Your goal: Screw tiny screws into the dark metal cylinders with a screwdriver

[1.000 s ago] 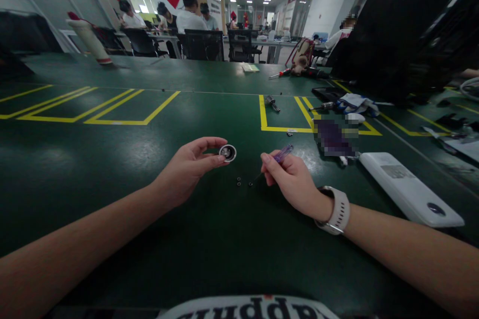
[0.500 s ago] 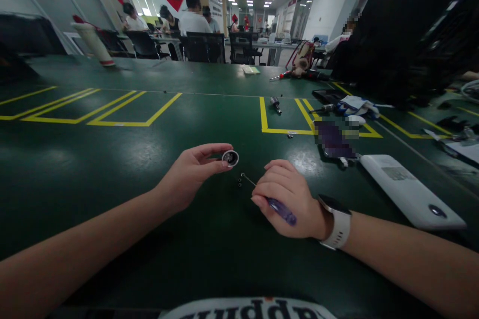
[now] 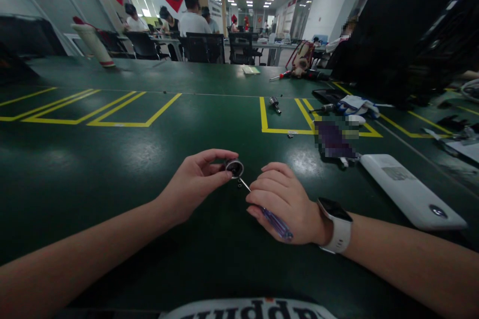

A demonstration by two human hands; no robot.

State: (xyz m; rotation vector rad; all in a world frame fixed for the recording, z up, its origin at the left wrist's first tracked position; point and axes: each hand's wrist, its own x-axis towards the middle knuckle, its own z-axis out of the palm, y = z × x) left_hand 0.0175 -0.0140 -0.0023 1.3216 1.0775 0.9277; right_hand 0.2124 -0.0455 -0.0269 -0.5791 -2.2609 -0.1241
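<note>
My left hand (image 3: 196, 182) pinches a small round metal part (image 3: 234, 167) between thumb and fingers, just above the green table (image 3: 112, 159). My right hand (image 3: 282, 202) is closed round a small screwdriver with a clear purple handle (image 3: 277, 223). Its thin metal shaft (image 3: 245, 184) points up-left, and the tip meets the round part. A few tiny dark screws (image 3: 240, 185) lie on the table just below the part. A white watch (image 3: 337, 227) sits on my right wrist.
A long white device (image 3: 409, 190) lies to the right. Behind it are gloves (image 3: 355, 105), more screwdrivers (image 3: 275, 103) and yellow floor-tape boxes (image 3: 123, 109). Dark cases (image 3: 407, 40) stand far right. Other people sit at desks in the background.
My right hand turned the screwdriver over, so the handle now points toward me, and brought its tip to the round part. My left hand lowered the part slightly toward the right hand.
</note>
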